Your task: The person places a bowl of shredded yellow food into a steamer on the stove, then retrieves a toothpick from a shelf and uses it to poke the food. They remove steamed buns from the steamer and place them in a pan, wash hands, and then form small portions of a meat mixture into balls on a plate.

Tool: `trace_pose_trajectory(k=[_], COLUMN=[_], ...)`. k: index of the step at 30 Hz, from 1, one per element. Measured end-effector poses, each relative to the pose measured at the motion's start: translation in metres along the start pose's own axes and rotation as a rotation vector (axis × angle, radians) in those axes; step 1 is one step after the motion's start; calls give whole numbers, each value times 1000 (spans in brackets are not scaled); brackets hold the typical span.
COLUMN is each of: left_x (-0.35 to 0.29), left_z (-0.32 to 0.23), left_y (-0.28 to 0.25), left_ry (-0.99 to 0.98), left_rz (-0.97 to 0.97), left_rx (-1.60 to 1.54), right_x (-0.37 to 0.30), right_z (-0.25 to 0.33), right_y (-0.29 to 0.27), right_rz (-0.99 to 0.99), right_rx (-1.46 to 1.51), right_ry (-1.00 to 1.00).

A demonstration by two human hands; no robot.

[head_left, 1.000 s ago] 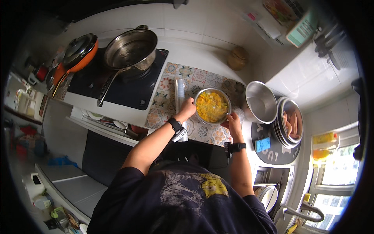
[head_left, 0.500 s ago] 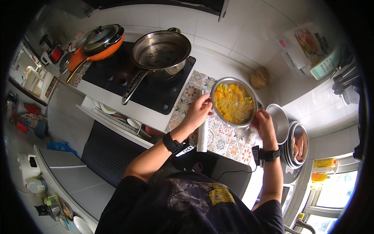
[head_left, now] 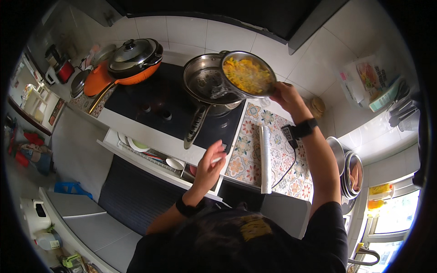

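My right hand (head_left: 286, 96) grips the right rim of a shallow metal bowl (head_left: 268, 63) filled with shredded orange, yellow and green food (head_left: 246, 75). The bowl is held over the right side of a steel frying pan (head_left: 200, 73) and hides part of it. That pan stands on the black hob (head_left: 141, 98), its long dark handle (head_left: 196, 127) pointing toward me. Just right of this handle's end, near the hob's front edge, is my left hand (head_left: 210, 166). It is open, fingers loosely bent and apart, with no object visible in it.
A lidded orange wok (head_left: 139, 77) sits on the hob's left. A roll of clear film (head_left: 265, 159) lies on the patterned mat (head_left: 291, 168). Below the hob, a drawer (head_left: 150, 161) with dishes stands pulled out. Stacked metal bowls (head_left: 353, 175) stand at the right.
The bowl of food has moved left and away from me, from above the mat to over the frying pan. My left hand has let go of it and come back toward me.
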State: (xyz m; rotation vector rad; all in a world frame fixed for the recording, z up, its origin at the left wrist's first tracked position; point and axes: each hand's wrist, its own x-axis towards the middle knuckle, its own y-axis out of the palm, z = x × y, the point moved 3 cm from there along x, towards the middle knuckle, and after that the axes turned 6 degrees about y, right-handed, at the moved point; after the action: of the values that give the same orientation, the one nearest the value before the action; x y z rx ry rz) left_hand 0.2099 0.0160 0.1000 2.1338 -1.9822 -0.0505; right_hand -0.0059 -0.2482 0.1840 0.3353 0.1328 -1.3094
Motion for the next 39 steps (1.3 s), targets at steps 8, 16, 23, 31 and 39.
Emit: trace_pose_trajectory(k=[8, 16, 23, 31, 39], left_x=[-22, -19, -9, -1, -10], left_z=[38, 45, 67, 142, 149], left_y=[-56, -87, -70, 48, 64], left_ry=[-104, -94, 8, 102, 206], left_rz=[14, 6, 180, 586, 541], left_rx=[43, 40, 226, 519, 527], right_x=[111, 147, 152, 99, 41], right_z=[-32, -65, -72, -29, -3], right_y=[71, 81, 74, 84, 98], right_rz=[-143, -254, -66, -33, -156], right_rx=[-11, -129, -39, -357, -1170], right_ry=[133, 217, 244, 181, -624])
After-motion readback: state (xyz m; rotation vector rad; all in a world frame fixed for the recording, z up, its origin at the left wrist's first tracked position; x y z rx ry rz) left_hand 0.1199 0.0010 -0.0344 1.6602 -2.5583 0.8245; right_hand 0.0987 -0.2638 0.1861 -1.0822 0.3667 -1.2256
